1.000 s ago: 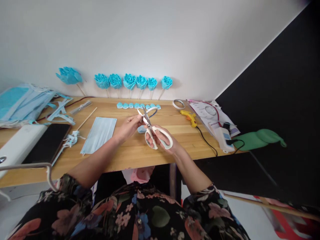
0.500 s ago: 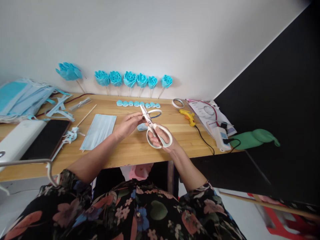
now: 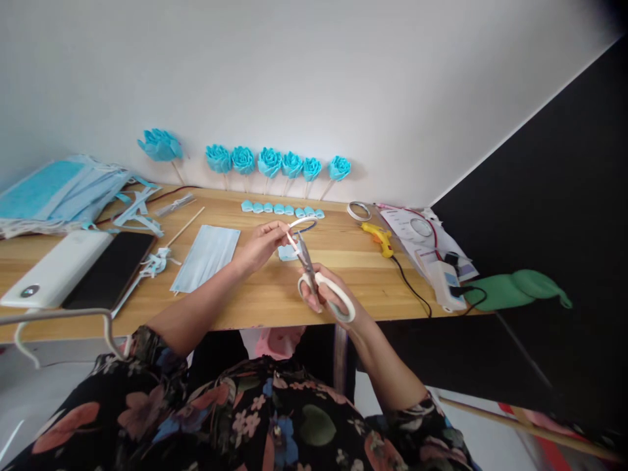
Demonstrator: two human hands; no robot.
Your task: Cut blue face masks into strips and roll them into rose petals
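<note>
My left hand (image 3: 267, 243) pinches a thin white ring-shaped roll of tape (image 3: 310, 221) at its near edge. A short pale strip (image 3: 292, 243) hangs below those fingertips. In my right hand (image 3: 318, 291) is a pair of scissors (image 3: 306, 256) with white handles, its blades slightly parted and pointing up beside the strip; whether the blades touch it I cannot tell. Beneath them a small light-blue piece of mask fabric (image 3: 288, 253) lies on the table, partly hidden. Behind my hands runs a row of several small blue pieces (image 3: 279, 209).
Several blue fabric flowers on sticks (image 3: 269, 163) lean against the wall. A flat mask (image 3: 206, 258), a phone (image 3: 110, 269), a white power bank (image 3: 56, 267) and piled masks (image 3: 53, 190) lie left. To the right are another tape roll (image 3: 359, 210), a yellow glue gun (image 3: 378, 239) and a power strip (image 3: 448, 285).
The scissors have dropped lower, with their blades turned beside the strip under my left fingertips. My left hand still holds the tape roll. The whole view has shifted slightly.
</note>
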